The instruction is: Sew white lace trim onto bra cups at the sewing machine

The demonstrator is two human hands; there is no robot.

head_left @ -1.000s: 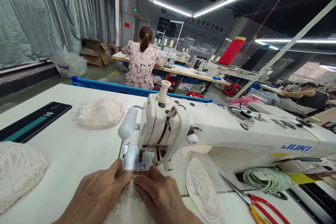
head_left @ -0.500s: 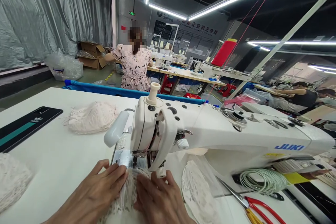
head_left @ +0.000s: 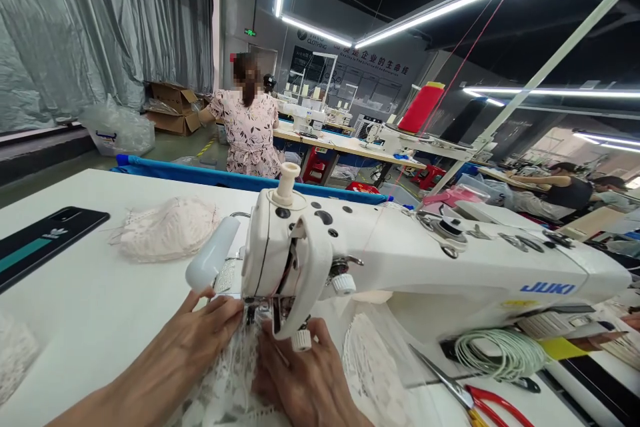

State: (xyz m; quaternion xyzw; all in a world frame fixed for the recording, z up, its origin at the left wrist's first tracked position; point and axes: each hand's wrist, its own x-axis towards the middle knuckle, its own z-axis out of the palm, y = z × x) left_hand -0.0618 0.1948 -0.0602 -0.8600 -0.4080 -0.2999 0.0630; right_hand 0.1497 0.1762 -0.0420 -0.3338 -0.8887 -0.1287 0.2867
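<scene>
A white lace fabric piece (head_left: 233,370) runs under the presser foot of a white sewing machine (head_left: 400,250). To the left of the needle, my left hand (head_left: 205,330) has its fingers closed together on the lace edge, fingertips close to the presser foot. My right hand (head_left: 305,370) grips the lace on the other side, its fingers curled and partly hidden behind the machine's white guard. Beside my right hand lies another pale lace piece (head_left: 373,360) with sheer mesh around it.
Red-handled scissors (head_left: 465,393) and a coil of pale green cord (head_left: 500,350) lie at right. A folded lace piece (head_left: 167,230), a phone (head_left: 50,240) and more lace (head_left: 15,353) are at left. A person (head_left: 247,120) sits ahead; a red thread cone (head_left: 421,107) stands behind the machine.
Both hands have moved slightly forward with the lace, which reaches farther under the presser foot. More lace shows below my hands, and the view has shifted a little.
</scene>
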